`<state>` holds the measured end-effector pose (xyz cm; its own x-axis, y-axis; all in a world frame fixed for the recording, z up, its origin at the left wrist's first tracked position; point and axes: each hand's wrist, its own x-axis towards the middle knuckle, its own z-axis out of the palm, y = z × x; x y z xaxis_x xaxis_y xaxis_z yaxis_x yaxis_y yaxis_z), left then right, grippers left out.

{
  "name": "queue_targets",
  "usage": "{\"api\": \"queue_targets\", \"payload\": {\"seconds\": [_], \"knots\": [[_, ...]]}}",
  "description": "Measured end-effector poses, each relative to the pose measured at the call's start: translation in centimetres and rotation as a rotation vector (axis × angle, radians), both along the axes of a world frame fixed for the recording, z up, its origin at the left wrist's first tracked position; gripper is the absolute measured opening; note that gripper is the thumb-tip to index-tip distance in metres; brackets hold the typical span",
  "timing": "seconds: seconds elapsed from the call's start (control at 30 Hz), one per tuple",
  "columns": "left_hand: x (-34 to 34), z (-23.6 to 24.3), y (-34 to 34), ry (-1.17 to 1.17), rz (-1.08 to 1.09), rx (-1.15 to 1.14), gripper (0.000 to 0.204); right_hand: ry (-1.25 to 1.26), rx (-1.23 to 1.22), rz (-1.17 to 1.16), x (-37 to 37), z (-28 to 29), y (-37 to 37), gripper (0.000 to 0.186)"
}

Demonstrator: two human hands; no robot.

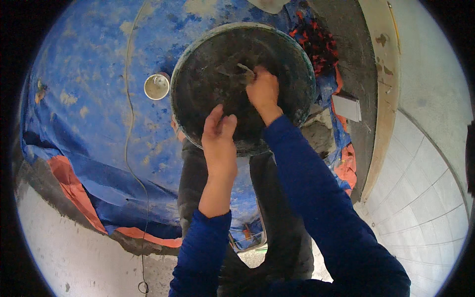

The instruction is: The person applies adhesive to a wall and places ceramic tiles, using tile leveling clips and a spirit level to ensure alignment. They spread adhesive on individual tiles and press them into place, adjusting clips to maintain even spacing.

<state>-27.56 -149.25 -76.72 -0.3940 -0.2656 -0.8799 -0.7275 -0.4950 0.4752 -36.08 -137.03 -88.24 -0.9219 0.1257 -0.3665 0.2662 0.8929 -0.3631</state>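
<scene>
A large, round dark tub (pixel 174 106) stands in front of my knees, its inside blackish with a paler rim. Over its middle right, my right hand (pixel 263 91) is closed on a thin, pale grey strip (pixel 245 68) that sticks out from the fingertips toward the upper left. What this strip is made of I cannot make out. Above the near left part of the tub, my left hand (pixel 220 136) has its fingers apart and nothing in them. Just left of the tub sits a small white cup (pixel 157 86) with something pale inside.
A stained blue tarp (pixel 94 114) with orange edges (pixel 74 193) covers the floor. A cord (pixel 128 109) runs across it on the left. Red and black cloth (pixel 319 47), a pale flat box (pixel 346 107) and a beige board (pixel 383 99) lie to the right, beside a tiled surface (pixel 420 183).
</scene>
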Motion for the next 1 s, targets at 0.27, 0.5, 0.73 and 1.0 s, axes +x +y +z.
{"api": "queue_targets", "payload": {"seconds": [0.27,0.5,0.73,1.0], "knots": [[-0.7,0.7,1.3,0.302,0.013,0.156,0.043,-0.603,-1.233,-0.81,3.7,11.0,2.7,0.018],[-0.6,0.4,1.0,0.36,0.108,0.376,0.032,-0.706,-1.427,-0.846,3.6,11.2,3.6,0.019],[-1.7,1.2,0.3,0.4,-0.238,0.096,0.017,-0.822,-1.167,-0.716,1.1,11.8,5.0,0.019],[-1.7,0.6,-0.3,0.183,0.106,0.067,0.015,-0.8,-1.305,-0.702,1.3,10.3,3.4,0.02]]}}
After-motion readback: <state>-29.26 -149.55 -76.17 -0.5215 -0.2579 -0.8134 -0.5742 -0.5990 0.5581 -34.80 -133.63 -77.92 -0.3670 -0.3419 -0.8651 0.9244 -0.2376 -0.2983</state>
